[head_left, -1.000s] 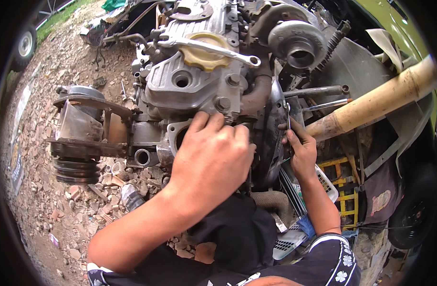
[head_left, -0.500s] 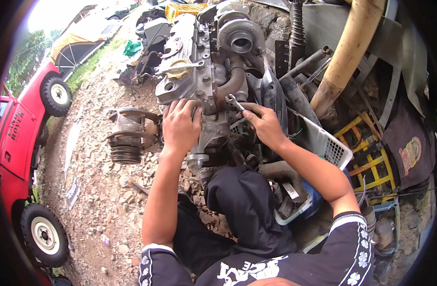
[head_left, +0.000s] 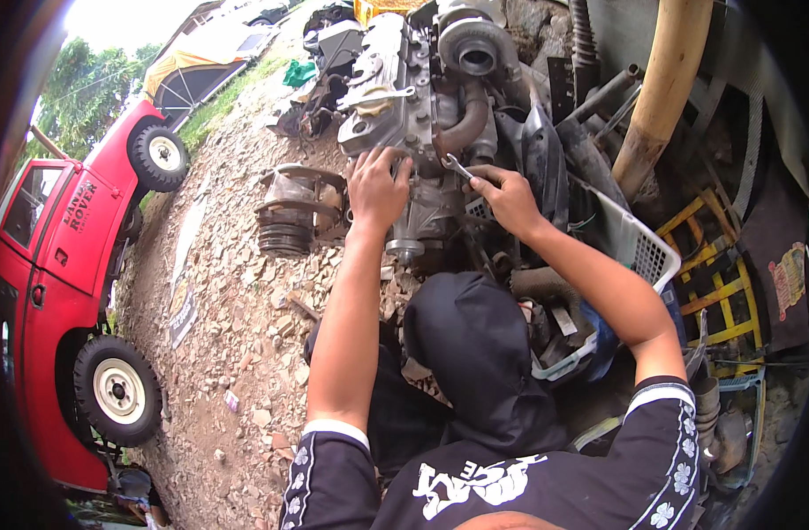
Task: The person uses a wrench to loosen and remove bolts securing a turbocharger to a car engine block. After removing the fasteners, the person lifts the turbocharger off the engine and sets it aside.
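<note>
In front of me stands a bare metal engine (head_left: 404, 124), with a rusty exhaust manifold (head_left: 468, 124) and a turbocharger (head_left: 475, 51) along its right side. My left hand (head_left: 380, 193) lies on the engine's near edge, fingers stretched forward over the rim. My right hand (head_left: 507, 199) grips an open-ended wrench (head_left: 457, 166) by its shank. Its jaw points up and left, close to the engine's near right corner; whether it touches a bolt cannot be seen. A second wrench (head_left: 396, 93) lies on the valve cover beside a tan filler cap (head_left: 374, 109).
Left of the engine, a part with grooved pulleys (head_left: 287, 231) sits on the stony ground (head_left: 245, 353). A red vehicle (head_left: 60, 230) stands further left. At right are a white plastic basket (head_left: 638, 243) with parts, a bamboo pole (head_left: 661, 97) and a yellow metal frame (head_left: 718, 296).
The whole view has shifted, so the engine and both hands appear further right and slightly higher. My right hand still holds the wrench, and my left hand remains on the engine's edge.
</note>
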`<state>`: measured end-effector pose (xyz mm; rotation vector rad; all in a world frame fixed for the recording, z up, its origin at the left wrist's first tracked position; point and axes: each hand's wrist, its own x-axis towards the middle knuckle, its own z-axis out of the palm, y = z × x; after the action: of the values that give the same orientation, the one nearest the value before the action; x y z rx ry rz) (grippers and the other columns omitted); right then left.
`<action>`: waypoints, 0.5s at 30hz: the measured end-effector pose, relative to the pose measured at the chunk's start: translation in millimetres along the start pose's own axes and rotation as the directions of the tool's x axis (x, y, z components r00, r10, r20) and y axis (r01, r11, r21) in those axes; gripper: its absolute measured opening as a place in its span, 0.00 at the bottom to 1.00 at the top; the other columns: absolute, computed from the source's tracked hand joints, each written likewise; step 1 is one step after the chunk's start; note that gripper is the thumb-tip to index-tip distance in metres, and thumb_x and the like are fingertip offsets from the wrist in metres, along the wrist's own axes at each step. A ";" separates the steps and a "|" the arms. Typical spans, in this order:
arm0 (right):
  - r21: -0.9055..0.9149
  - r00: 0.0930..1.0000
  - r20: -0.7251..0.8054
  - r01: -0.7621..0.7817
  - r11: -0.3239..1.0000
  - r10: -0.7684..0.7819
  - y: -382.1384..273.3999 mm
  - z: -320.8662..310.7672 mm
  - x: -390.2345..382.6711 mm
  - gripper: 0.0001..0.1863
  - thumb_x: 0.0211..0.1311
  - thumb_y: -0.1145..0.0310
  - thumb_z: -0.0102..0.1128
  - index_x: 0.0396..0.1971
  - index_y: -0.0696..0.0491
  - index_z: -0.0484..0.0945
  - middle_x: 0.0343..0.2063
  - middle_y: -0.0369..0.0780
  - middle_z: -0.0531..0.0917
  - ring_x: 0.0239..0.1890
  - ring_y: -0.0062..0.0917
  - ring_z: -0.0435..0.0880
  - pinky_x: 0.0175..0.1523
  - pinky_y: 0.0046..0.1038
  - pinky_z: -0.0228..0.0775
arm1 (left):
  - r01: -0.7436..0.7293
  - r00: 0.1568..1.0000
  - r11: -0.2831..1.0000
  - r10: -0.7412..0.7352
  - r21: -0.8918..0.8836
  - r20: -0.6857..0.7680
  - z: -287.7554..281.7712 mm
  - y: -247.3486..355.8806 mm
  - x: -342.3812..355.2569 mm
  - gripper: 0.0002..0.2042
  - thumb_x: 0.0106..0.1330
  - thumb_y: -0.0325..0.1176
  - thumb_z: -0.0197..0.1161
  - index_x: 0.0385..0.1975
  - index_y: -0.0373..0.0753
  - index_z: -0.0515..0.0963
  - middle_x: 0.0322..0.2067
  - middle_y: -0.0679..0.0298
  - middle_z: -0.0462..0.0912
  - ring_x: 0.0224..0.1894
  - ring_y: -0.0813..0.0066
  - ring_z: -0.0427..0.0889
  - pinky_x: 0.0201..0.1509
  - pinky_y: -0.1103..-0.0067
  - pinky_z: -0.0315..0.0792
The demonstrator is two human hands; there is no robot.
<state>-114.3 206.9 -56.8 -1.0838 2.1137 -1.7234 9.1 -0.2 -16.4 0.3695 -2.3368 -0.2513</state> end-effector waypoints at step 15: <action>-0.013 1.000 -0.001 0.023 1.000 -0.023 2.7 13.3 -1.9 0.15 0.70 0.64 0.61 0.50 0.53 0.86 0.37 0.40 0.91 0.41 0.28 0.88 0.51 0.30 0.75 | 0.068 0.997 0.997 -0.068 -0.028 0.030 -1.0 -2.8 6.2 0.11 0.65 0.39 0.66 0.42 0.41 0.84 0.48 0.58 0.85 0.57 0.52 0.78 0.63 0.64 0.70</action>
<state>-106.4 198.1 -63.8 -1.1155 2.1239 -1.7234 6.1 -5.0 -12.5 0.4344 -2.3490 -0.3249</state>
